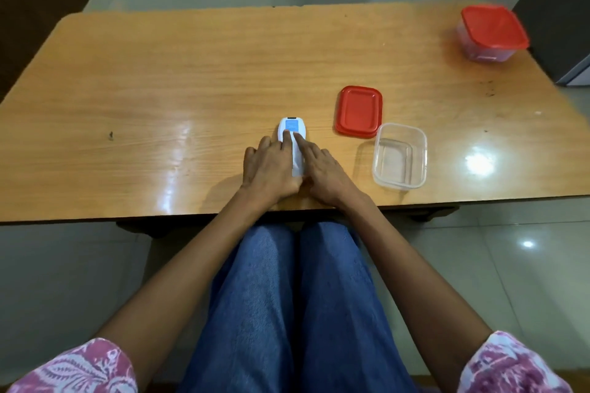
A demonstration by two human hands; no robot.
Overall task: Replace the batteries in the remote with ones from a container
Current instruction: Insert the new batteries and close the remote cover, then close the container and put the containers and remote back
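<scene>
A white remote with a blue screen lies face up on the wooden table near its front edge. My left hand rests on the remote's left side, fingers reaching to the screen. My right hand lies on its right side, forefinger stretched to the screen. Both hands cover the remote's lower half. Right of them stands a clear open container, which looks empty. Its red lid lies flat just behind it. No batteries are visible.
A second clear container with a red lid on it stands at the table's far right corner. A dark cabinet rises beside that corner. My knees in blue jeans are under the front edge.
</scene>
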